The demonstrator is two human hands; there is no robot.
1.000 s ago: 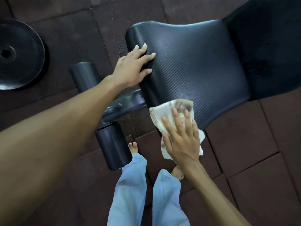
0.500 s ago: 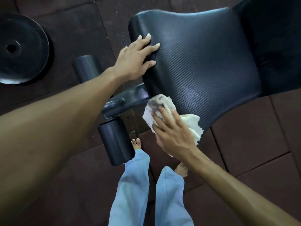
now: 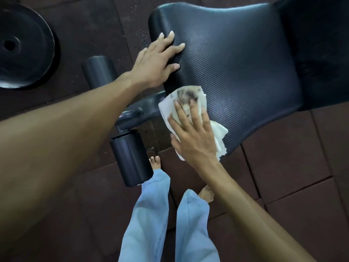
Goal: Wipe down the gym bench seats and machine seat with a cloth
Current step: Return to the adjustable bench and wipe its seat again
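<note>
The cloth (image 3: 186,95) has dark, dirty marks on it. If the same dirty side rubs the seat (image 3: 236,63), I think it could smear the dirt around and not lift it off. Turning the cloth to a clean side would help.

The cloth sits at the near edge of the seat, and part of it hangs over that edge. A hard push toward the body could slide it off onto the floor (image 3: 283,157), where it would pick up more dirt.

The bare toes (image 3: 155,161) are just beside a dark roller pad (image 3: 132,157) on the bench frame. A step forward could bump them.

The spot under the left grip (image 3: 153,65) cannot be wiped while the hand is there, so it may get missed.

The right grip (image 3: 194,140) is wide and flat. Its fingers are straight and spread out, and they press the cloth down on the seat. It does not pinch the cloth, so only the push keeps the cloth under the hand.

The left grip is wide too. Its fingers lie mostly straight over the left edge of the seat. It holds nothing and seems to steady the person.

A round weight plate (image 3: 22,46) lies on the floor, well apart from the seat.
</note>
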